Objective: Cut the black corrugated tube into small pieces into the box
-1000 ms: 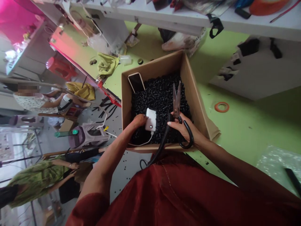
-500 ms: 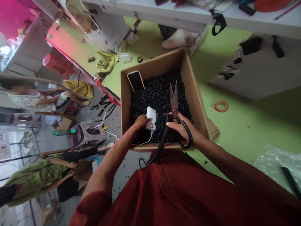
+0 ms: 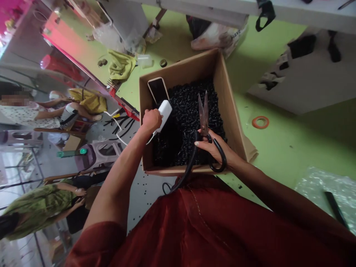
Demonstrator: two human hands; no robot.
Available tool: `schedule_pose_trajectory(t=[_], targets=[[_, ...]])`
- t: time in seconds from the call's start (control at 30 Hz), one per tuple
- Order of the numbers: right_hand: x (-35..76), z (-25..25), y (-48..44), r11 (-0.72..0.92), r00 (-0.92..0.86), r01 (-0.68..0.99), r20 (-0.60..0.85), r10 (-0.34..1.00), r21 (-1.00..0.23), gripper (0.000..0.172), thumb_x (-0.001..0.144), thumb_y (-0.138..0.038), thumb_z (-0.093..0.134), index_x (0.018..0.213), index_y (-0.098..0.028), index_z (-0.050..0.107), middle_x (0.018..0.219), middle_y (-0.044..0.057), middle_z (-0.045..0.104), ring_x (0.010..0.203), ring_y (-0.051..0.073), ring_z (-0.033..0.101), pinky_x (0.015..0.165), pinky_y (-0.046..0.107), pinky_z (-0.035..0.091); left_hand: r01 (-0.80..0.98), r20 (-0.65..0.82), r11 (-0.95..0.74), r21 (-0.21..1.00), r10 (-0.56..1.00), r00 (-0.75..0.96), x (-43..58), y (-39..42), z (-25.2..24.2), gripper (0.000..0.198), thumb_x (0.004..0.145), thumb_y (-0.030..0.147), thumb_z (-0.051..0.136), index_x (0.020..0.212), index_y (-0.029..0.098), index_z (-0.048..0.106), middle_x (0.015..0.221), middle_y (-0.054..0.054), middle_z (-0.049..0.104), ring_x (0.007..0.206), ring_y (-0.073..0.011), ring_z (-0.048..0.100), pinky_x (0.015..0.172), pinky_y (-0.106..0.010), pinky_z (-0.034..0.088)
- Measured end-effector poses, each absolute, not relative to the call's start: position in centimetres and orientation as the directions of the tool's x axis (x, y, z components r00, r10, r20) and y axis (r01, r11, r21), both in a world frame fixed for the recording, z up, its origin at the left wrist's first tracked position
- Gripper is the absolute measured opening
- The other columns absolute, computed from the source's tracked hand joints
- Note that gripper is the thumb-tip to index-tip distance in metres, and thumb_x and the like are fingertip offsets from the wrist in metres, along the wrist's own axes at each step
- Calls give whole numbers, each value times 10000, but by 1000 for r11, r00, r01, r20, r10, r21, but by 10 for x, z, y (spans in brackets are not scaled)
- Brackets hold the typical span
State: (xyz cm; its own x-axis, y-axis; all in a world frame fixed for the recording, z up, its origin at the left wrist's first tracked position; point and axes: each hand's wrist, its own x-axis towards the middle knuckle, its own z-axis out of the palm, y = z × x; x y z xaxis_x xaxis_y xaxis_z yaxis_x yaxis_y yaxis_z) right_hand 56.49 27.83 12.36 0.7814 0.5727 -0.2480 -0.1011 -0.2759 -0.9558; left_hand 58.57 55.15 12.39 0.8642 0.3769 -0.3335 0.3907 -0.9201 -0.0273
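Observation:
My left hand [image 3: 151, 120] is closed around a white power bank [image 3: 165, 111] with a white cable [image 3: 150, 140] running from its lower end. It is at the left side of a cardboard box [image 3: 235, 107] full of small black pieces [image 3: 182, 111]. A phone [image 3: 158, 90] leans upright in the box's far left corner, just beyond the power bank. Over the right half, my right hand [image 3: 215, 146] grips black-handled scissors [image 3: 204, 115], blades pointing away and slightly apart. A black ribbed tube [image 3: 191, 157] passes under the right thumb and curves down towards my lap.
An orange tape roll [image 3: 260, 122] lies on the green surface right of the box. Beyond the box are a yellow cloth [image 3: 121, 65] and a plastic bag [image 3: 211, 37]. Two people sit at the left, near a stool [image 3: 97, 152] with a green bottle [image 3: 71, 152].
My left hand has moved up and left with the power bank, which is now tilted and near the phone. My right hand keeps its hold on the scissors. The view has shifted slightly.

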Motion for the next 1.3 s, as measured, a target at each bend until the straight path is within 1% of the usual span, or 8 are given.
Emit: schedule_pose_trajectory(t=[0.43,0.6,0.7,0.73,0.83,1.0,1.13,1.3], targets=[[565,114,280,-196,728,-280,-341,595,-940,415,696,-368,660,1058,-234,508,756,-34,529,689,163,562,703,362,484,425,-248,-898,-111,439,864,597,561,98,266,873,208,511,1066,65,628,1064,-204,643,1056,-303,562,858,-363,434],[565,118,281,-204,737,-301,-363,570,-932,414,682,-351,665,1041,-222,506,724,-39,518,667,159,555,698,356,474,379,-144,-898,223,354,924,584,540,118,280,889,188,469,1063,24,615,1108,-210,610,1081,-290,520,940,-423,383],[567,119,282,-219,748,-270,-348,566,-938,397,690,-347,665,1034,-213,519,707,-40,519,668,157,546,696,344,461,293,-163,-877,380,249,955,561,508,133,312,941,283,403,1048,105,636,966,-107,666,896,-185,580,859,-325,432],[569,119,282,-214,756,-253,-331,565,-944,394,691,-350,668,1031,-213,526,712,-39,520,674,155,541,693,336,457,244,-182,-847,472,177,967,551,495,136,333,960,298,357,1001,137,645,919,-66,670,837,-148,586,813,-279,447],[575,119,285,-166,806,-196,-255,534,-966,391,689,-355,676,1030,-218,542,754,-36,520,701,145,528,687,307,450,270,-299,-352,896,-27,954,517,455,139,369,935,407,400,896,128,639,854,-61,645,780,-142,587,746,-280,479],[586,119,296,-91,854,-223,-239,462,-971,412,697,-373,666,1052,-225,518,760,-41,505,659,129,513,635,281,453,313,-374,360,879,112,921,495,415,134,588,762,398,680,1268,203,452,942,-26,599,742,-111,611,680,-257,501],[587,122,300,-140,844,-173,-220,490,-975,427,715,-404,658,1065,-226,489,827,-16,551,709,144,545,680,304,474,288,-371,370,883,177,911,504,416,128,570,733,359,706,1245,196,515,803,14,565,543,-39,479,465,-169,359],[585,129,284,-330,770,35,-185,611,-943,402,807,-459,577,1111,-214,482,935,38,600,816,178,582,779,346,474,252,-306,227,941,249,919,508,447,132,493,794,363,628,1259,206,580,705,32,541,478,-26,358,429,-182,257]])
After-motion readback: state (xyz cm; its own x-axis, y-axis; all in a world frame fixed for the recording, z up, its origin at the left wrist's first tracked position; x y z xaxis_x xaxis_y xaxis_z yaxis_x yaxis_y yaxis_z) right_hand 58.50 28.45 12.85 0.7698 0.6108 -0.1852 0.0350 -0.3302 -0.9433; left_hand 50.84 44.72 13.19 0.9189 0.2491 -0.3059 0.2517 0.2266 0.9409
